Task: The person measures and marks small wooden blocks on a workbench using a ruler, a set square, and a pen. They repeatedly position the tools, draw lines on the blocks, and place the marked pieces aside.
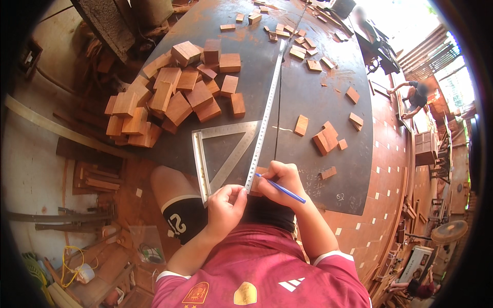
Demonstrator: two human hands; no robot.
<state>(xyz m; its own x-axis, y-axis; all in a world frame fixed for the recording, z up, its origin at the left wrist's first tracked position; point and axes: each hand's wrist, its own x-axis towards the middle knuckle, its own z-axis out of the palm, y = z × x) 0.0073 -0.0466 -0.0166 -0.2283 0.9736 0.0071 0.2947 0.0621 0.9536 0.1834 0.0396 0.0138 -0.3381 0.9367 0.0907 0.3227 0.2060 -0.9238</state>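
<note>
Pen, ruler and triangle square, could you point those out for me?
Pen [287,192]: head view, middle of the blue barrel.
Ruler [265,115]: head view, about halfway along its face.
Triangle square [201,167]: head view, on its thick left edge.

A long, narrow, pale ruler [265,115] with dark graduations lies straight along the desk [308,97], running from the near edge toward the far side and leaning slightly right as it goes. Just right of its near end is a small reddish-brown wooden block [256,185], partly hidden. A slim blue pen [285,190] slants across there, its tip far and left beside the ruler, its tail near and right.
</note>
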